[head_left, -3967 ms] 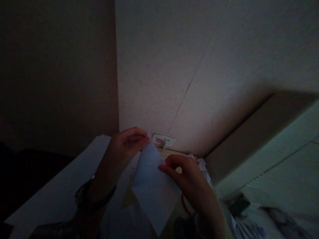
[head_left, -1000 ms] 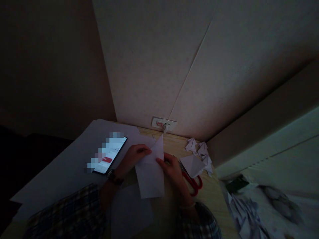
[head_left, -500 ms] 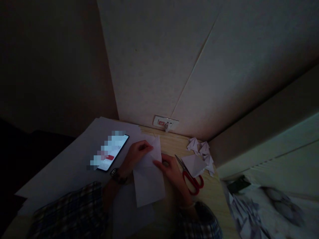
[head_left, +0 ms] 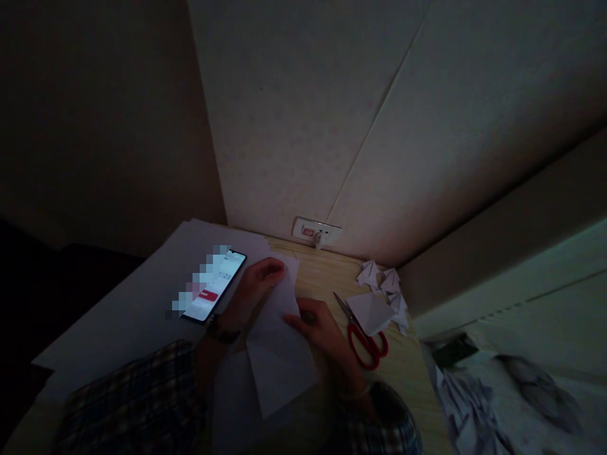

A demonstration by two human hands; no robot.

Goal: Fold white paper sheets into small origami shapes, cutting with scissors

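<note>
A creased sheet of white paper (head_left: 279, 354) is held between my two hands above the tabletop. My left hand (head_left: 256, 287) pinches its upper end, the fingers closed on the edge. Lower down, my right hand (head_left: 322, 325) grips the right edge between thumb and curled fingers. Under the lower part lies another white sheet (head_left: 232, 404). To the right of my right hand rest red-handled scissors (head_left: 363, 347), partly beneath a folded paper piece (head_left: 370, 313). Beside my left hand, a lit phone (head_left: 213, 287) lies on a stack of paper.
The large paper stack (head_left: 118, 316) covers the table's left side. Several small folded paper shapes (head_left: 391, 282) sit at the back right. A wall socket (head_left: 315, 232) with a plug is just above the wooden table (head_left: 403, 392). Many more folded papers (head_left: 467, 404) lie lower, beyond the right edge.
The paper has turned, its lower end tilting to the right and a crease showing across it. Both hands have shifted slightly left on it. The phone screen now shows a different picture.
</note>
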